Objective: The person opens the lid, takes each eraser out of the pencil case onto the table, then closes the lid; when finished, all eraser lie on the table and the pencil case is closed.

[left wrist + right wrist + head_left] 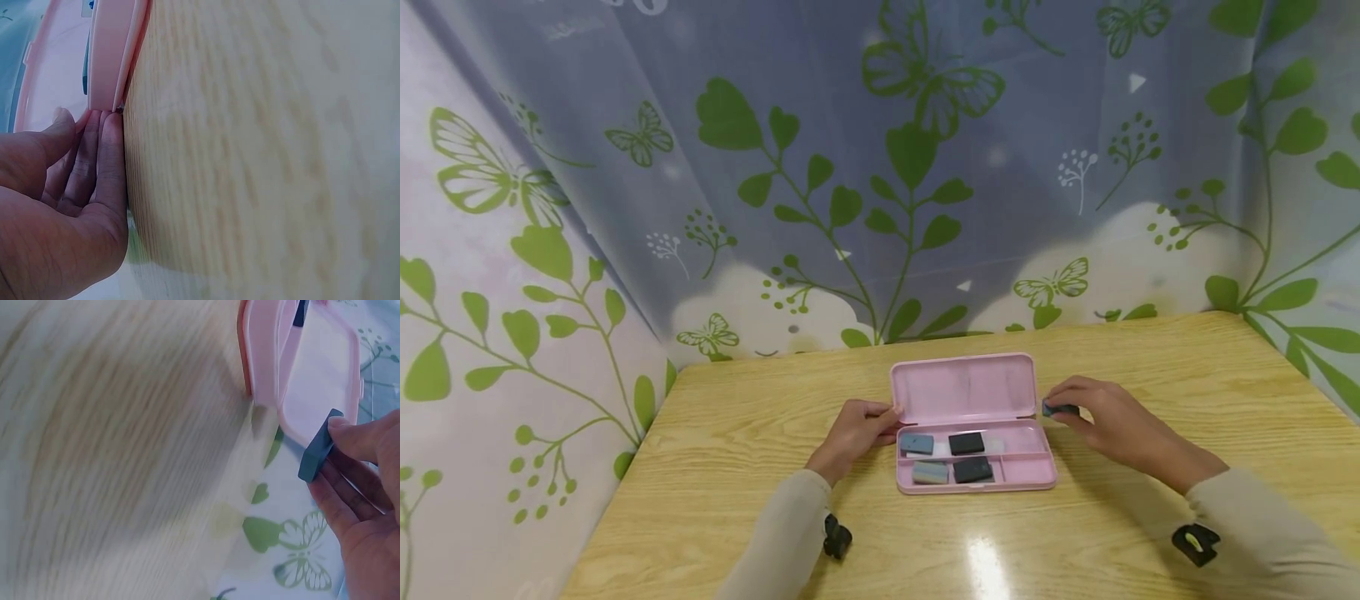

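Observation:
A pink pencil case (pixel 1022 486) lies on the table with its lid (pixel 962 387) raised at the back. My left hand (pixel 853 432) holds the case's left side near the hinge, thumb on the lid's lower corner and fingers behind. Just off the right side, my right hand (pixel 1112 421) pinches a small dark teal block, likely an eraser (pixel 319 447), between thumb and fingers, above the table. Inside the case's compartments lie a blue block (pixel 917 443), a black block (pixel 966 442), a light striped block (pixel 931 473) and another dark block (pixel 973 469).
The case stands on a wood-grain table (pixel 760 417). A curtain (pixel 820 208) printed with leaves and butterflies hangs behind the table's back edge and along its sides. Dark devices are on both sleeves, including a left one (pixel 837 536).

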{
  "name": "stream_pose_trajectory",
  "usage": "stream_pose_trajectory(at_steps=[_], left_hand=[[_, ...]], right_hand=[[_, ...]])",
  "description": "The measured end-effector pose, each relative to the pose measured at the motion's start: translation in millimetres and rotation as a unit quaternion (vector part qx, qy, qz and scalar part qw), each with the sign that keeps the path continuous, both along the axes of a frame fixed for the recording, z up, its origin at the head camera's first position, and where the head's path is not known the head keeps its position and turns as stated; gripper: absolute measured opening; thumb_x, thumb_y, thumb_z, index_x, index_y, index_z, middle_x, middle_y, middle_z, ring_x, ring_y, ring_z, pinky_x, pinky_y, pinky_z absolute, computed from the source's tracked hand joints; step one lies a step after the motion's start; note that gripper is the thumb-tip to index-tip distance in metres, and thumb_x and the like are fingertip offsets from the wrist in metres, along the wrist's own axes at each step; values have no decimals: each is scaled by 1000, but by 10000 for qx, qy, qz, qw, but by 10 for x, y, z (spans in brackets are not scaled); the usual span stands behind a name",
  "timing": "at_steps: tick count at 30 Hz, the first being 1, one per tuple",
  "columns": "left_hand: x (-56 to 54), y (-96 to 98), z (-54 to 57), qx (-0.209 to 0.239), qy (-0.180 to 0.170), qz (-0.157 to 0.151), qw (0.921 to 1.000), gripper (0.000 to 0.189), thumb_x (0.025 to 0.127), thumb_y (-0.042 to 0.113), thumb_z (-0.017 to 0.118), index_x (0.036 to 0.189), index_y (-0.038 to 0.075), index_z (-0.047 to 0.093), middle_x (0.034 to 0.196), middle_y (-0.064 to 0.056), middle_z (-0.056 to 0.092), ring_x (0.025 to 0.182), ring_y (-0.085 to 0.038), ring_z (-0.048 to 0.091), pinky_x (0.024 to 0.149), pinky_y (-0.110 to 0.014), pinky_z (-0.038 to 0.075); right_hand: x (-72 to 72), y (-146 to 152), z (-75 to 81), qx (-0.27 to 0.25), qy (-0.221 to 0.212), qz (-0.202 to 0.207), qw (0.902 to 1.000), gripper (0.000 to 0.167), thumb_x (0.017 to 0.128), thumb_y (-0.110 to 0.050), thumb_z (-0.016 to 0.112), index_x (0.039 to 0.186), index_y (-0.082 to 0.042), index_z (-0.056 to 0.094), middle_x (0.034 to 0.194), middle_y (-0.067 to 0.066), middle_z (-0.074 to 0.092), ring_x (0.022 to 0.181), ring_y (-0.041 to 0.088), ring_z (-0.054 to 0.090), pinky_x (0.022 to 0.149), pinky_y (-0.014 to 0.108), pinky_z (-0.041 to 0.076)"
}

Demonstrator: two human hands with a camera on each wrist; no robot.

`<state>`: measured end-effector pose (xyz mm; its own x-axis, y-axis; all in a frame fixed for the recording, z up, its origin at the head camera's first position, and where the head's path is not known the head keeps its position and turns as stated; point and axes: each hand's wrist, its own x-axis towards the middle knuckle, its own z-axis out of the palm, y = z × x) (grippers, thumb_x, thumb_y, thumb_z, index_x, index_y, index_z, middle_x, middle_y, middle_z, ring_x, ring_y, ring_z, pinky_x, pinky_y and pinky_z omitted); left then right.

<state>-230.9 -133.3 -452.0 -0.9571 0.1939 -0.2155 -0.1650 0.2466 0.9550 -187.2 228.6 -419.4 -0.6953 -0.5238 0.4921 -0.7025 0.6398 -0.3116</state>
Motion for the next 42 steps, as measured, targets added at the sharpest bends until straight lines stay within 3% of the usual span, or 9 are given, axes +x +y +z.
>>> stream_pose_trajectory(at_steps=[13,26,32,42], left_hand=[[-12,-2,-30,98,56,-27,9999,34,102,18,65,122,-9,69,106,-19,74,88,-14,71,81,-29,62],[16,7,-13,98,79,27,9999,33,101,16,65,121,-9,69,108,-21,73,87,-15,72,82,-31,62],[22,5,-6,80,63,38,9999,33,102,17,65,123,-8,69,108,-21,73,88,-15,72,82,-32,62],[6,9,-19,125,56,80,9999,32,101,17,66,122,-8,70,108,-20,73,87,-13,72,82,-31,62]], right_hand=[[-65,368,-61,-26,227,-343,9992,23,75,8,84,95,-2,76,94,4,71,77,17,69,60,32,59],[-142,604,-219,397,-555,-920,9934,14,81,6,79,94,1,76,92,11,71,75,22,67,59,33,57],[-177,608,-284,477,-679,-951,9920,12,81,5,80,92,2,76,90,13,72,78,29,70,63,39,60],[-183,581,-304,519,-753,-990,9909,11,81,3,81,91,0,76,88,11,72,77,28,70,64,40,61]])
